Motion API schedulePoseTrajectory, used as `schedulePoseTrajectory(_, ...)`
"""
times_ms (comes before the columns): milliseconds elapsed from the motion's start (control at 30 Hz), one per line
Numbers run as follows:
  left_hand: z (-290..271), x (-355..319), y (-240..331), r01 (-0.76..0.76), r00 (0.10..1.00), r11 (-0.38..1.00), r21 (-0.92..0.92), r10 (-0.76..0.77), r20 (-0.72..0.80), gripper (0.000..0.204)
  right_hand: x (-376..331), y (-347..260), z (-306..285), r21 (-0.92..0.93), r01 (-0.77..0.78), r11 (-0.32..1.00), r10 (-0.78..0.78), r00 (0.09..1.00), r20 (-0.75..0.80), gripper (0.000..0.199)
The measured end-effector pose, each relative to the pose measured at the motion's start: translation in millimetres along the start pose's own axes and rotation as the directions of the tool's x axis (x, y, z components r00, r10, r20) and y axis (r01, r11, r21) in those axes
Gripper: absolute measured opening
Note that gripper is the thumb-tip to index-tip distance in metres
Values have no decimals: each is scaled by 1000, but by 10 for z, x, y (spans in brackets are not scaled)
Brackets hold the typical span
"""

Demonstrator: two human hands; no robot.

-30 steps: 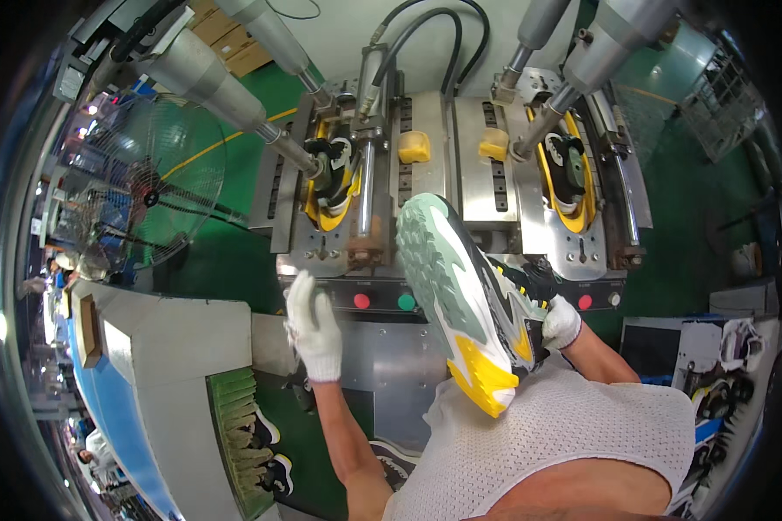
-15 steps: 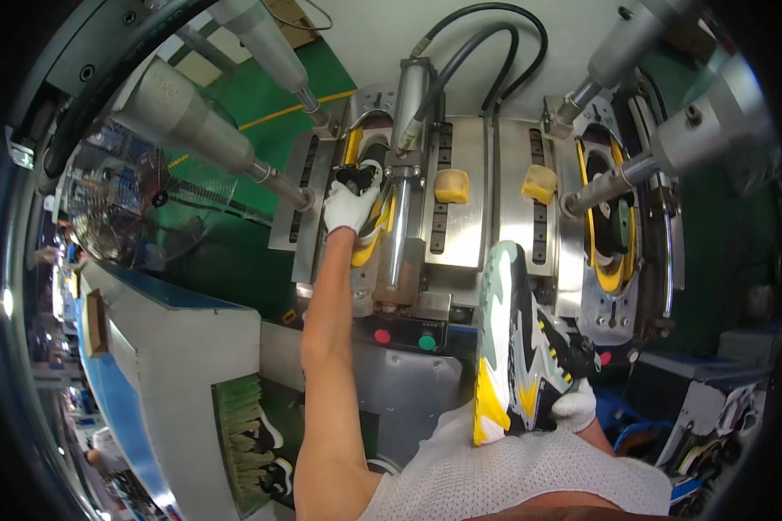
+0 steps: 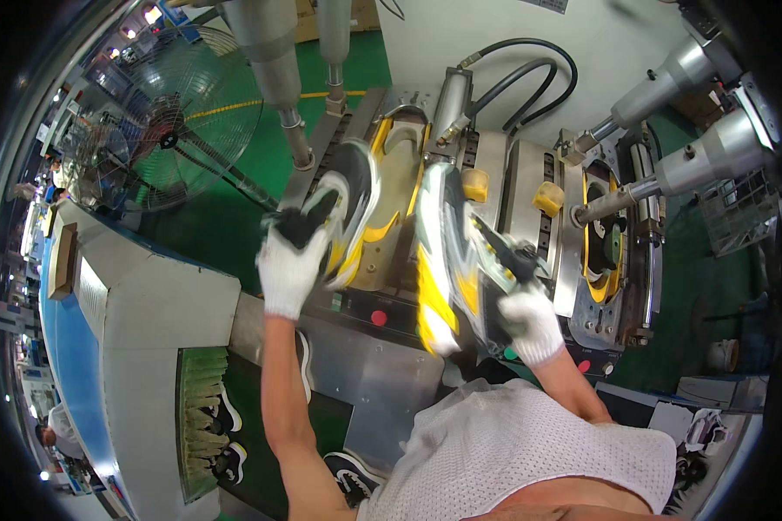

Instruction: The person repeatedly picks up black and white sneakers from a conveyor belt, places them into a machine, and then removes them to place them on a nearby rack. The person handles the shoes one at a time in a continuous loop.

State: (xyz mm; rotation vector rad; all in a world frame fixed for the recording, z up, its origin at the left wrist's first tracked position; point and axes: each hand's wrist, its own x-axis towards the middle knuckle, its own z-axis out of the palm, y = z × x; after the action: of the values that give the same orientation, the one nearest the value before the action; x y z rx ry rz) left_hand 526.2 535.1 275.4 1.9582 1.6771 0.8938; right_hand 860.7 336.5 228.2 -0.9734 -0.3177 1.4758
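Note:
My left hand point(image 3: 287, 273), in a white knit glove, grips a black, white and yellow sneaker point(image 3: 356, 204) at its dark collar. This sneaker is tilted beside the left press mould point(image 3: 402, 161), whose inner bed shows between yellow side pads. My right hand point(image 3: 532, 326), gloved too, holds a second sneaker point(image 3: 452, 278) by its black collar area, toe pointing away and sole turned left. Motion blurs both sneakers. In the right press mould point(image 3: 601, 286) sits another dark shoe point(image 3: 613, 230), partly hidden by a metal cylinder.
Metal press cylinders point(image 3: 704, 165) slant in from both sides. Two yellow blocks point(image 3: 547, 199) sit on the steel plates. A red button point(image 3: 379, 319) is on the front panel. At left stand a wire fan point(image 3: 169, 130) and a white-blue machine point(image 3: 148, 304) with a fringed opening and shoes.
My left hand has lifted the sneaker out of the left mould and moved it left and nearer. My right hand has brought its sneaker forward and left. The head view has shifted.

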Motion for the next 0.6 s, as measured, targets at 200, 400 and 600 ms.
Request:
schedulePoseTrajectory(200, -427, -2256, -639, 543, 835, 839, 48, -533, -134, 63, 2027, 68, 1349, 66, -228, 971, 212, 959, 185, 15)
schedulePoseTrajectory(400, 148, -4261, -1183, 862, 490, 500, 79, -785, -379, 63, 3801, 747, 1215, -897, -39, 440, -532, 793, -296, 35)
schedulePoseTrajectory(600, 845, -5023, -903, 978, 200, 132, 161, -812, -548, 80, 4175, 878, 1078, -917, -159, 366, -477, 814, -331, 65)
